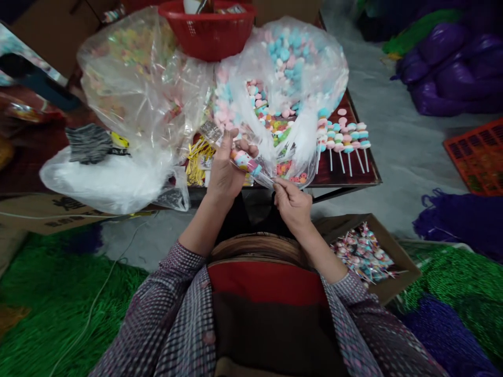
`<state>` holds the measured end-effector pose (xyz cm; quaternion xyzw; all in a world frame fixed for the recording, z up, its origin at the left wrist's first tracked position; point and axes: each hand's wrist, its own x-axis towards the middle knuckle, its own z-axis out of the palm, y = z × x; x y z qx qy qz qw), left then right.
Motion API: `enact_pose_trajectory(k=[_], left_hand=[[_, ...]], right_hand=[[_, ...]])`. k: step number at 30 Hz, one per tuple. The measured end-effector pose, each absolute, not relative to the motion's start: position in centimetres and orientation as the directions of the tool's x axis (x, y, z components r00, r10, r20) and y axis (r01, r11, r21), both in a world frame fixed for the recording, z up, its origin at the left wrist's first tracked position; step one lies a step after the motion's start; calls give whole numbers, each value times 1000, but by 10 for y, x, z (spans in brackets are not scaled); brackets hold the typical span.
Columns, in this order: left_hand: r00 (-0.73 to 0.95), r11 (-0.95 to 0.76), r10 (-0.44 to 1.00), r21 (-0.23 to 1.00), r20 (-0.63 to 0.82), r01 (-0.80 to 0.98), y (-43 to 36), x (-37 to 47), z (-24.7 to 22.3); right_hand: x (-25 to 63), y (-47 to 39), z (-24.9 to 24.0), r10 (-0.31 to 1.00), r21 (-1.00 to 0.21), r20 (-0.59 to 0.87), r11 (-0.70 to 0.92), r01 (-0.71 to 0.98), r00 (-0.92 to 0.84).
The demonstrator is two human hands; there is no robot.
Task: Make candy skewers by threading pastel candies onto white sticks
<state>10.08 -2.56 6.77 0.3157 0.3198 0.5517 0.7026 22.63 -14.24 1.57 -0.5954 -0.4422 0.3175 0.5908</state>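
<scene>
- Right hand (293, 205): fingertips pinched on the stick (268, 180); judged stiff, the best hold.
- Wrapped candy (247, 161): between both hands, over the tabletop's (373, 176) near edge; likely light, soft, easily dented, slippery outside; long axis slanted, head far-left, stick near-right.
- Left hand (227, 175): half curled, loosely round the head.

The left hand (226, 175) holds a wrapped candy stick (247, 161) (pink, white and blue); the right hand (291, 204) pinches one end, near the counter (357, 179).
</scene>
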Motion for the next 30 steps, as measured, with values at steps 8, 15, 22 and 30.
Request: enact_pose_trajectory(k=[8, 15, 22, 30], left_hand=[[335, 255, 940, 790, -67, -558, -30, 90, 69], [360, 254, 932, 798, -49, -547, -37, 104, 68], [513, 267, 857, 812, 45, -518, -53, 92, 57], [277, 227, 958, 777, -71, -586, -41, 97, 67]], right_hand=[[219, -144, 35, 947, -790, -257, -321, -522, -193], [212, -147, 26, 946, -999, 22, 13, 30, 324], [203, -137, 34, 982, -905, -142, -79, -418, 121], [200, -132, 25, 985, -943, -133, -92, -321, 108]])
